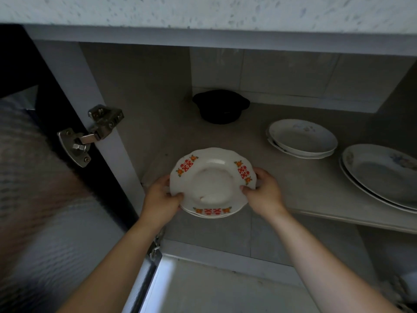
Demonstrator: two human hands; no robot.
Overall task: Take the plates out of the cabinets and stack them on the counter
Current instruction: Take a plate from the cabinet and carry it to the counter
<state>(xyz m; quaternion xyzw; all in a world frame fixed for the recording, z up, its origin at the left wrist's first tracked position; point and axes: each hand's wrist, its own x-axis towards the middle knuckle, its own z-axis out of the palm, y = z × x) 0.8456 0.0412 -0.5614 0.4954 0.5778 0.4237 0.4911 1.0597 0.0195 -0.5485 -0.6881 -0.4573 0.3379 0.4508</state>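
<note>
A small stack of white plates with red and orange rim patterns (pixel 212 181) is at the front left of the cabinet shelf (pixel 311 188). My left hand (pixel 161 197) grips its left rim and my right hand (pixel 262 190) grips its right rim, thumbs on top. I cannot tell whether the stack rests on the shelf or is lifted. A second stack of plain white plates (pixel 302 137) sits further back on the right. Large oval floral plates (pixel 381 175) lie at the far right.
A black pot (pixel 221 106) stands at the back of the shelf. The open cabinet door with its metal hinge (pixel 90 134) is on the left. The speckled counter edge (pixel 203 12) overhangs above. A lower compartment (pixel 225 233) lies under the shelf.
</note>
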